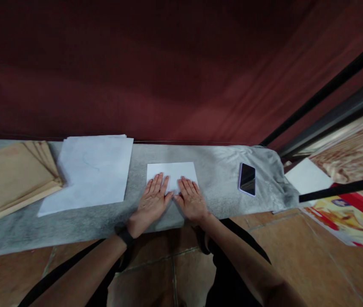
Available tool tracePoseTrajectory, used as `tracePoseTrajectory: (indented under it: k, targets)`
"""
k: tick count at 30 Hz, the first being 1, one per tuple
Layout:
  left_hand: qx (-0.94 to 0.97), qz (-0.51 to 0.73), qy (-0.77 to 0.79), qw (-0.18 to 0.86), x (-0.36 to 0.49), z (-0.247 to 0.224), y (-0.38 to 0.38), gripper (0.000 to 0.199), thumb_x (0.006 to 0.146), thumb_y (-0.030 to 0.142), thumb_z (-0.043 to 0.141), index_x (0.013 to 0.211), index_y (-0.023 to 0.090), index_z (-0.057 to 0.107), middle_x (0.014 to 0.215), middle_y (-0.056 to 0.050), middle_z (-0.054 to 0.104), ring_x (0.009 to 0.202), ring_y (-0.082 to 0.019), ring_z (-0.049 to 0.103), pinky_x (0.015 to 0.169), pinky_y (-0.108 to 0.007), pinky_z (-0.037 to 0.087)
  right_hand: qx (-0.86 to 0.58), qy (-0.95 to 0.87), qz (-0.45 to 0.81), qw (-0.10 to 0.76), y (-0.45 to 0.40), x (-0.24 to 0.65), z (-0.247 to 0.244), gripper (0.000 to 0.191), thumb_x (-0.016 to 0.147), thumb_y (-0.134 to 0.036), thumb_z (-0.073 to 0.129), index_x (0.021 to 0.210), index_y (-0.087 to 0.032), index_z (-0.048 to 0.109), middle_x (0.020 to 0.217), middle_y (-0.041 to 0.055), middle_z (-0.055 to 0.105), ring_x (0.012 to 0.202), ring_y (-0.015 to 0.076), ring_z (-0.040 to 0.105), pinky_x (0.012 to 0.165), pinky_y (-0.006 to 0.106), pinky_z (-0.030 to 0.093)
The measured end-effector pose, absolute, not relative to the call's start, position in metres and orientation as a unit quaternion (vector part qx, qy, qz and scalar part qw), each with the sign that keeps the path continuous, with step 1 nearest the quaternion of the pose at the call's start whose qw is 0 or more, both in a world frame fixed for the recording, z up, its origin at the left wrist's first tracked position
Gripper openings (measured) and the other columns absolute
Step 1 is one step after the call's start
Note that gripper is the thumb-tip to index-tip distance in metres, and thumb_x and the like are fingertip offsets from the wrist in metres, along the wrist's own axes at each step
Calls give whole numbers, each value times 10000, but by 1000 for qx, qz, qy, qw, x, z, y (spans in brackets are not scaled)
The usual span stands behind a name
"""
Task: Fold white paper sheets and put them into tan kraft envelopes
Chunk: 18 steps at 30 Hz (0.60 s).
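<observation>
Grip: left hand [152, 200] and right hand [193, 202] both open, palms down, fingers extended flat on the small white paper [171, 169], mid-surface [216, 187]. From that paper: large white sheets [95, 175] at 9 o'clock, faint blue curved mark on top; brown envelopes [15, 170] farther out, overlapping the sheets' edge. Phone [247, 179] at 3 o'clock, screen dark. Red-and-yellow printed package [349, 217] at 4 o'clock; lettering too blurred to read.

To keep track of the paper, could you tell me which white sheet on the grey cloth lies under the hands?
The small one in the middle, unlike the larger sheets.
</observation>
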<state>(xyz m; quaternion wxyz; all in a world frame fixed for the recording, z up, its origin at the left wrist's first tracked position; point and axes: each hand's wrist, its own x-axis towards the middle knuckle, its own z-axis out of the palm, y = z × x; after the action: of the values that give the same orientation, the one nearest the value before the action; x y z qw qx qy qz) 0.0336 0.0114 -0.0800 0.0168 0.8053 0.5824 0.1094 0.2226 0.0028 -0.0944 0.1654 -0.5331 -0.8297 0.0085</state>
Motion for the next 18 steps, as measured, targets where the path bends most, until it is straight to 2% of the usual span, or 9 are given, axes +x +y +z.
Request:
tracePoseTrajectory:
  k: [4,13,18]
  targets:
    - [792,104,602,10,25,-80,17,657,1016,485,310,1551,107,360,1645,-189,277,1538,-298,235,1239,-495,245,-551,-819,0,160,4,225,-93,618,1056,-460,420,1562,-112,353,1618,141,347,1500,265,328,1229,448,258]
    - [757,94,647,-6,4,-89,29,678,999,484,310,1554,97,346,1639,-187,301,1524,-320,276,1220,-516,270,-591,-795,13,138,9,233,-90,645,1059,-491,382,1579,-115,323,1624,138,330,1493,286,336,1220,466,265]
    - [743,102,662,-14,-2,-91,33,693,992,454,294,1544,36,341,1621,-208,329,1514,-328,299,1227,-519,256,-613,-780,6,130,13,240,-88,645,1065,-495,359,1570,-95,340,1617,149,339,1487,306,343,1214,474,262]
